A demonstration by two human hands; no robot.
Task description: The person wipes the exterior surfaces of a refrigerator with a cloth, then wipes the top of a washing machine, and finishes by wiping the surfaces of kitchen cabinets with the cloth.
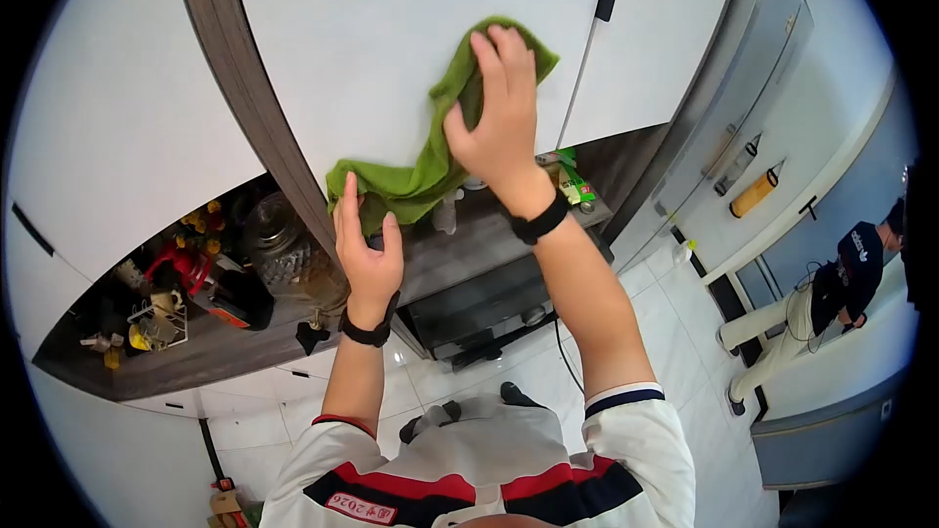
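A green cloth (430, 171) lies in a bent strip across the lower part of a white cabinet door (391, 49). My right hand (501, 117) presses the cloth's upper end against the door, fingers slightly bent over it and thumb at its edge. Lower down, my left hand (368, 259) is at the cloth's other end, near the door's bottom corner. Its index finger and thumb are stretched apart and touch the cloth; the other fingers are mostly hidden. Each wrist wears a black band.
Below the doors, an open shelf (445, 254) holds green-and-white packets (575, 186). At left, a niche contains a glass jar (279, 235) and a red-and-black item (220, 284). A dark cabinet (479, 318) stands underneath. Another person (851, 279) stands at right beside a doorway.
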